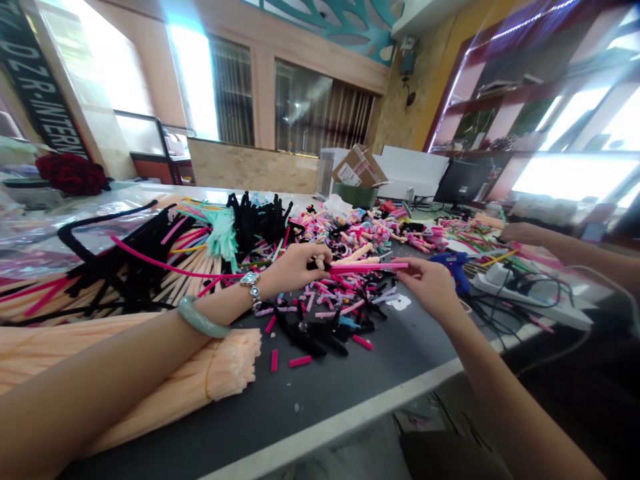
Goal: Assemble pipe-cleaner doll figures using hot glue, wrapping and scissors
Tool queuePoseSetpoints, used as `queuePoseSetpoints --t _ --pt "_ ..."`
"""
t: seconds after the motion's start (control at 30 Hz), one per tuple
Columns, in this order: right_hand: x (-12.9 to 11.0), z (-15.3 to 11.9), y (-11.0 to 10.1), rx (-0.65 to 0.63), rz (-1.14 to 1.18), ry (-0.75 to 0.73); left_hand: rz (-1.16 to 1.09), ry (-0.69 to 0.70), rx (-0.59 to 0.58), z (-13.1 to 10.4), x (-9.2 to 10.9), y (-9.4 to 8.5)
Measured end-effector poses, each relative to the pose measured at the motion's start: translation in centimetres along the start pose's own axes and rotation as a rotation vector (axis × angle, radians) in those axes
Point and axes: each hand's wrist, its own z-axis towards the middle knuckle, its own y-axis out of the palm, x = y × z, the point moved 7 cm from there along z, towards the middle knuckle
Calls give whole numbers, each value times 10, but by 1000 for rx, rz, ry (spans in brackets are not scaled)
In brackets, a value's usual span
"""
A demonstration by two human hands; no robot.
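A bright pink pipe cleaner [370, 268] stretches between my two hands above a pile of cut pieces. My left hand [303, 265] is closed around its left part, and a small dark thing by those fingertips is too small to name. Fingers of my right hand [427, 283] pinch the right end. A long pink strand [175, 268] runs out leftward behind my left wrist; whether it is the same piece I cannot tell. Beneath lie short pink, lilac and black pipe cleaner pieces [345, 303]. A peach bundle [225, 367] lies under my left forearm.
A blue glue gun [453, 267] and a white power strip [530, 300] with cables lie right. Another person's arm [555, 243] reaches in there. Behind are small pink figures [350, 230], black pipe cleaners [257, 217] and a cardboard box [360, 167].
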Motion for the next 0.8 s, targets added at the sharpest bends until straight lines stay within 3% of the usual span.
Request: queuePoseSetpoints --t 0.1,0.23,0.63,0.8 --pt "-3 -4 18 -78 317 61 -30 -30 -2 0 -1 1" --pt "-9 -9 33 -58 573 95 -81 -44 -22 -1 -2 3" --pt "-14 -14 37 2 472 70 -153 -48 -64 -2 -1 8" --pt "-9 -10 33 -11 529 94 -138 -48 -44 -1 -3 6"
